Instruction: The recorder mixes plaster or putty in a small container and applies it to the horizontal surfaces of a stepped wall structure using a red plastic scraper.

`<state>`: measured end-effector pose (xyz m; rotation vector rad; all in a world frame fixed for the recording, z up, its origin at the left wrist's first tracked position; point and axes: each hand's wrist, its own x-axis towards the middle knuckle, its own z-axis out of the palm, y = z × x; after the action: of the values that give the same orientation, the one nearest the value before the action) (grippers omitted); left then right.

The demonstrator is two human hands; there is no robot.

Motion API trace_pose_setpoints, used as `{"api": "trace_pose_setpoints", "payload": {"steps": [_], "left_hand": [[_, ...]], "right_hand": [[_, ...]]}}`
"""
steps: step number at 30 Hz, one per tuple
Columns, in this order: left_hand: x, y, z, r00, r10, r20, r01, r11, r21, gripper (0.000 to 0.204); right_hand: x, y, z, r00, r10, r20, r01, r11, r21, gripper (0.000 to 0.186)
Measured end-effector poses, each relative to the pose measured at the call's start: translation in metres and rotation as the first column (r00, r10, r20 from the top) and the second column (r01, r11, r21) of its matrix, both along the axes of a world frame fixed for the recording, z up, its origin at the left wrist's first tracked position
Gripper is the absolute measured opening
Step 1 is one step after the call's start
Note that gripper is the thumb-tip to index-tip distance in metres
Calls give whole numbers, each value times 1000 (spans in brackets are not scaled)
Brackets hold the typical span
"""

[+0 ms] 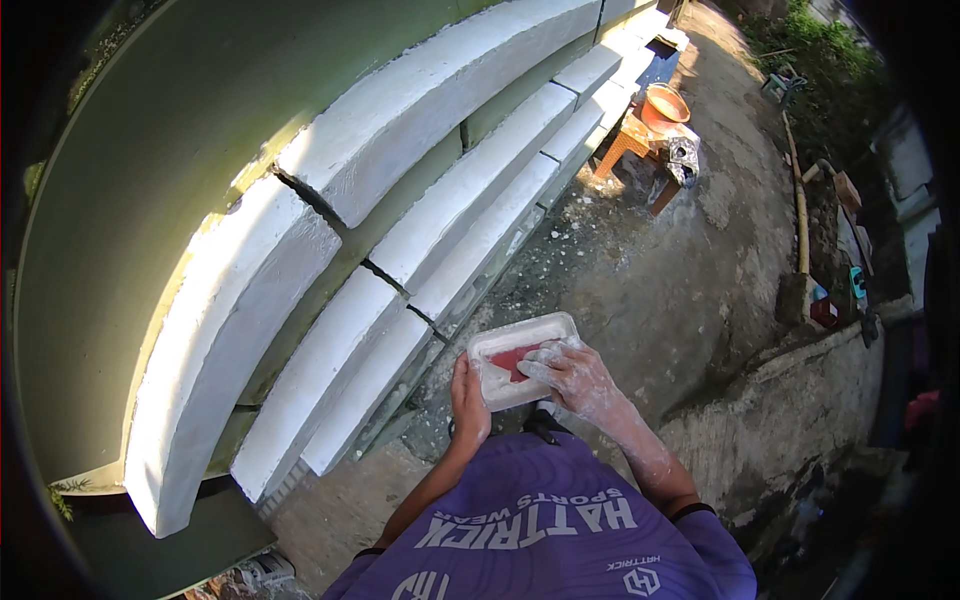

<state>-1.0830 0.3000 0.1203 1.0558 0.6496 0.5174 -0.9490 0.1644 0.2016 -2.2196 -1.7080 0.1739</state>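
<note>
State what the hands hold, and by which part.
The left hand grips the pale tray by its left side; the right hand reaches inside, but whether it holds anything cannot be told.

Count by kind. Grips: 2, i.e. 1 left grip (470,405), 1 right grip (568,376). White tray (521,330): 1. Orange bucket (664,108): 1. Orange bench (625,143): 1. Purple shirt (540,515): 1. Long pole (801,215): 1. Stepped white ledges (225,280): 3 tiers visible.
</note>
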Motion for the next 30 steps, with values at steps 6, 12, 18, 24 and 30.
{"api": "trace_pose_setpoints", "payload": {"steps": [6, 12, 18, 24, 30], "left_hand": [[-13, 8, -10, 998, 66, 8, -66, 998, 23, 30], [-24, 3, -10, 994, 92, -51, -91, 996, 26, 31], [-27, 5, -7, 998, 58, 8, -58, 998, -21, 34], [-23, -2, 0, 993, 106, -49, -111, 987, -116, 42], [-16, -3, -10, 999, -31, -14, 33, 993, 115, 55]], "right_hand": [[-14, -11, 23, 993, -6, -118, 21, 992, 123, 51], [-16, 17, 17, 1000, 8, -13, -6, 983, 181, 44], [-13, 19, 21, 988, -137, -74, 151, 961, 231, 39], [-12, 8, 18, 981, -103, -166, 128, 982, 142, 45], [9, -4, 13, 980, -74, -185, 87, 994, 67, 48]]}}
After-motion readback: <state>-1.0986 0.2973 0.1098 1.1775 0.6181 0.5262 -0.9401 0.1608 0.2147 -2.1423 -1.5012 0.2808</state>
